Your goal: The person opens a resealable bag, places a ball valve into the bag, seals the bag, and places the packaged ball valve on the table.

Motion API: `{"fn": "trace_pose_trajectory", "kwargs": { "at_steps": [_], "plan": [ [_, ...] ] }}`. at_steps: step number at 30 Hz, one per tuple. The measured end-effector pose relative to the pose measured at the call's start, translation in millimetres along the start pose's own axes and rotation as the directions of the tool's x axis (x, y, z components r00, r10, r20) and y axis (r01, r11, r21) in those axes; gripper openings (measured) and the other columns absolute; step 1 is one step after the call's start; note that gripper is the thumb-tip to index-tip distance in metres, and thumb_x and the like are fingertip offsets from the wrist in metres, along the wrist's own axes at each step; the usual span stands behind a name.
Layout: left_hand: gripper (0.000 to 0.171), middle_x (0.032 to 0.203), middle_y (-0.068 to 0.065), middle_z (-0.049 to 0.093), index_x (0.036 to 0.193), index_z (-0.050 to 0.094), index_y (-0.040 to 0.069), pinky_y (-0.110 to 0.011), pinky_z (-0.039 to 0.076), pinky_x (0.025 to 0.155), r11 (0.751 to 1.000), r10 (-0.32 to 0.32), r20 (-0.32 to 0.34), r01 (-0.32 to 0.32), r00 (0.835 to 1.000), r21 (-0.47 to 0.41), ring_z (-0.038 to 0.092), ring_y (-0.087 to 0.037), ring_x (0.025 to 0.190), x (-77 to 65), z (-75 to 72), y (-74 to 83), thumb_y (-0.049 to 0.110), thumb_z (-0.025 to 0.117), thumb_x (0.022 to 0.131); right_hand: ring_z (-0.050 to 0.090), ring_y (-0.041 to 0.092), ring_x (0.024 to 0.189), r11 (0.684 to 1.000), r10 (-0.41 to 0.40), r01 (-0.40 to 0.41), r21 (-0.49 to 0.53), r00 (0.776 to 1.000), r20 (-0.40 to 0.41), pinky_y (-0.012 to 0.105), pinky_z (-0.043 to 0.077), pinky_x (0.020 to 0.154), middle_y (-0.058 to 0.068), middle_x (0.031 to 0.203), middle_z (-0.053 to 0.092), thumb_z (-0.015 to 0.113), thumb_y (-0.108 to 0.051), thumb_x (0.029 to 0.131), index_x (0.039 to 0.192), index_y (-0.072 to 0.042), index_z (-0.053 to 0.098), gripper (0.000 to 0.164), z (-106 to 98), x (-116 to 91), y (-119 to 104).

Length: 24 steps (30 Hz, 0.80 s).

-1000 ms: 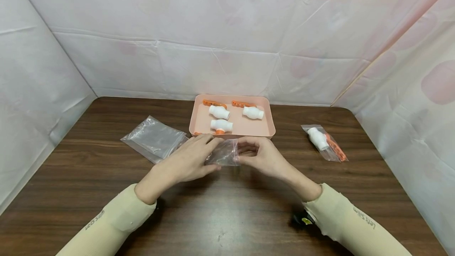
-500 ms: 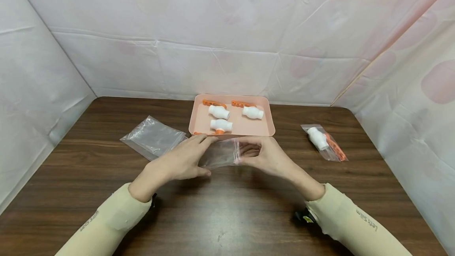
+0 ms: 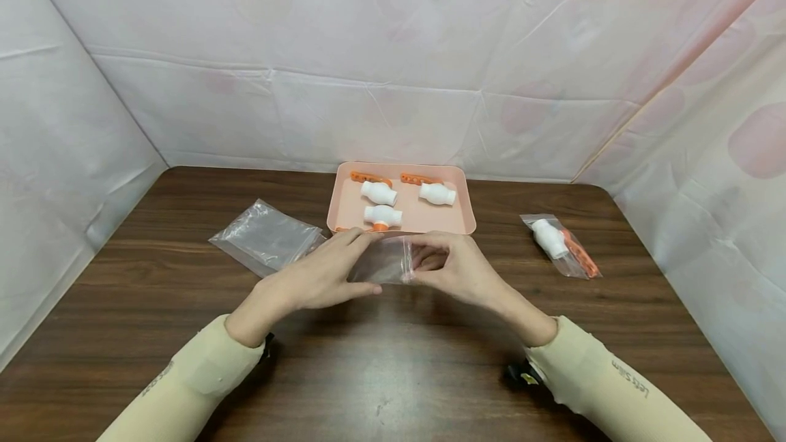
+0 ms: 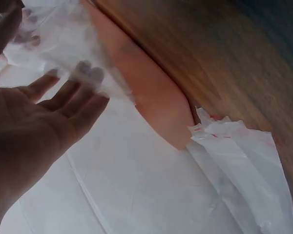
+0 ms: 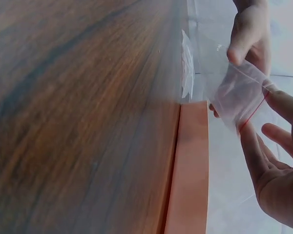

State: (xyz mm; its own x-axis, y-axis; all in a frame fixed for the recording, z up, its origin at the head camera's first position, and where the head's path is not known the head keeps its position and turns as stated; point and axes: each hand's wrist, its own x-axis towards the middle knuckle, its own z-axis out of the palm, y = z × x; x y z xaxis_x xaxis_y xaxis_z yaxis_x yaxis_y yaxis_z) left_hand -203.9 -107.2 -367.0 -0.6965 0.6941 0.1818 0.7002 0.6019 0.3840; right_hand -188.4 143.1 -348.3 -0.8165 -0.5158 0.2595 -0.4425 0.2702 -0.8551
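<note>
Between my two hands is a small clear zip-lock bag [image 3: 382, 263], above the table in front of the tray. My right hand [image 3: 460, 271] holds it at the mouth, with thumb and fingers at opposite ends of the red zip line, as the right wrist view shows. On the other side, my left hand [image 3: 316, 275] lies along the bag, fingers extended and thumb held away from them. In the left wrist view, the bag's film [image 4: 63, 44] partly covers those fingers. Nothing shows inside the bag.
A pink tray [image 3: 430, 220] holds white ball valves [image 3: 383, 216] and orange handles [image 3: 368, 178]. Flat clear bags [image 3: 267, 234] lie left of it. On the right rests a bagged white valve [image 3: 549, 239] with an orange handle. Pale curtains [image 3: 393, 53] surround the table.
My left hand drew slightly left, then came back a little right, its thumb shifting along the bag. The right hand stays nearly in place at the bag's mouth.
</note>
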Motion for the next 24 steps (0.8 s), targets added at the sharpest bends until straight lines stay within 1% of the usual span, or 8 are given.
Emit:
{"fn": "trace_pose_trajectory", "kwargs": {
  "at_steps": [2,4,8,13,15,18,21,24],
  "plan": [
    [0.073,0.13,-0.007,0.048,0.141,0.041,0.009,-0.04,0.038,0.1,1.0,0.01,-0.027,-0.01,1.0,-0.004,0.046,-0.022,0.119,0.9,0.2,-0.2,0.042,0.073,0.084,0.066,0.033,0.078,1.0,-0.011,0.011,-0.005,1.0,-0.011,0.037,0.056,0.071,0.015,0.087,0.066,0.079,0.004,0.075,0.118,0.004,0.064,0.046,0.9,0.1,-6.4],
    [0.071,0.127,-0.005,0.049,0.14,0.042,0.01,-0.039,0.039,0.098,1.0,0.007,-0.041,-0.007,0.999,-0.001,0.047,-0.02,0.116,0.9,0.7,-0.7,0.041,0.073,0.084,0.065,0.034,0.078,1.0,-0.014,0.013,-0.014,1.0,-0.025,0.039,0.056,0.071,0.016,0.089,0.065,0.08,0.004,0.074,0.115,0.006,0.064,0.044,2.1,0.1,-9.2],
    [0.065,0.123,-0.004,0.052,0.136,0.046,0.012,-0.038,0.041,0.094,1.0,0.005,-0.051,-0.005,0.999,-0.012,0.049,-0.018,0.111,0.8,1.7,-1.7,0.04,0.073,0.084,0.065,0.035,0.078,1.0,-0.019,0.019,0.007,0.998,-0.055,0.04,0.055,0.071,0.017,0.09,0.064,0.078,0.009,0.073,0.11,0.008,0.063,0.041,4.8,0.5,-10.0],
    [0.063,0.123,-0.004,0.053,0.135,0.046,0.014,-0.039,0.042,0.095,0.999,-0.028,-0.049,0.027,0.998,-0.022,0.05,-0.018,0.113,-0.7,0.7,-3.2,0.04,0.073,0.084,0.063,0.035,0.08,0.998,-0.053,0.058,0.039,0.992,-0.118,0.038,0.055,0.073,0.022,0.091,0.063,0.074,0.014,0.075,0.108,0.009,0.062,0.035,6.3,3.0,-3.9],
    [0.065,0.124,-0.005,0.053,0.136,0.046,0.013,-0.039,0.041,0.096,0.999,-0.043,-0.047,0.042,0.998,-0.02,0.05,-0.019,0.113,-1.4,0.3,-4.6,0.04,0.073,0.084,0.063,0.034,0.082,0.997,-0.07,0.074,0.024,0.986,-0.151,0.038,0.054,0.073,0.021,0.092,0.064,0.074,0.013,0.076,0.107,0.007,0.063,0.033,5.4,5.7,4.1],
    [0.067,0.125,-0.006,0.053,0.137,0.045,0.012,-0.039,0.041,0.096,0.998,-0.055,-0.043,0.055,0.998,-0.015,0.05,-0.02,0.114,-2.5,-0.4,-6.3,0.041,0.073,0.084,0.063,0.027,0.082,0.997,-0.079,0.076,-0.026,0.978,-0.193,0.038,0.054,0.072,0.016,0.095,0.066,0.075,0.008,0.077,0.105,0.003,0.064,0.03,1.9,11.2,17.0],
    [0.067,0.125,-0.006,0.054,0.138,0.045,0.011,-0.039,0.042,0.096,0.998,-0.056,-0.041,0.056,0.998,-0.01,0.051,-0.021,0.114,-3.3,-0.9,-7.2,0.041,0.072,0.085,0.063,0.02,0.082,0.997,-0.061,0.046,-0.07,0.972,-0.227,0.036,0.054,0.072,0.009,0.098,0.066,0.075,0.004,0.08,0.103,-0.002,0.066,0.026,-2.5,17.9,28.6],
    [0.066,0.127,-0.007,0.053,0.138,0.045,0.012,-0.04,0.041,0.098,0.998,-0.056,-0.037,0.056,0.998,-0.005,0.05,-0.021,0.116,-4.0,-1.5,-6.6,0.041,0.072,0.085,0.063,0.018,0.083,0.997,-0.03,0.011,-0.079,0.971,-0.237,0.037,0.054,0.073,0.009,0.099,0.065,0.073,0.0,0.083,0.102,-0.003,0.066,0.021,-6.7,26.0,34.4]
  ]
}}
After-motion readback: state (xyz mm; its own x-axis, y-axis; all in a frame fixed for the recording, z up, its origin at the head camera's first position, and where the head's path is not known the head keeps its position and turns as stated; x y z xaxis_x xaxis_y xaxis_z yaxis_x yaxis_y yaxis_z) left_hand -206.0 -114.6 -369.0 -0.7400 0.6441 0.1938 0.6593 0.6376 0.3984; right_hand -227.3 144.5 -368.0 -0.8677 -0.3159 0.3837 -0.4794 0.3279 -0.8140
